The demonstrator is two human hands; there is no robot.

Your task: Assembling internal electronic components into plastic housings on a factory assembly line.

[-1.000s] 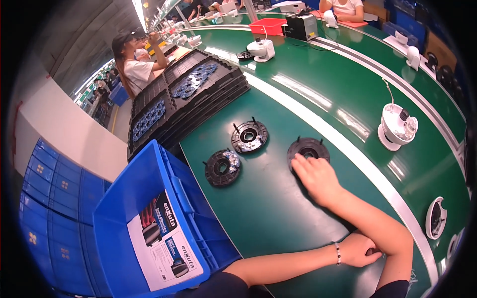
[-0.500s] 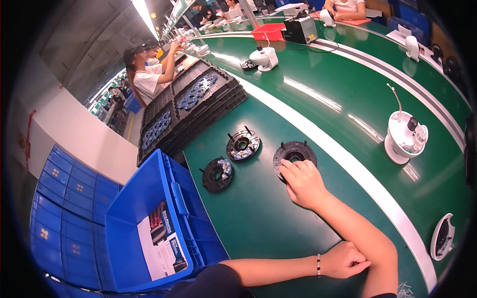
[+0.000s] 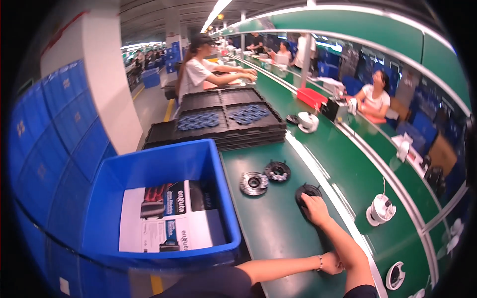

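My right hand [image 3: 316,209] is closed over the near edge of a round black plastic part [image 3: 309,193], which lies on the green table with short prongs standing up from its rim. My left hand [image 3: 332,262], a beaded bracelet at its wrist, rests against my right forearm with its fingers curled; part of it is hidden behind that arm. To the left of the held part lie two similar round parts, a black one [image 3: 277,171] and one with a pale, shiny face [image 3: 254,184].
A blue bin [image 3: 226,198] with printed sheets stands at left. Beyond the table are stacked black trays [image 3: 213,141] with blue pieces. On the right lie white housings [image 3: 381,210] and a white ring-shaped shell [image 3: 395,276]. One co-worker [image 3: 198,69] works beyond the trays, another [image 3: 373,99] across the line.
My view has swung up and to the left, bringing in more of the bin and the room. The right hand stays at the black part; the left stays against the right arm.
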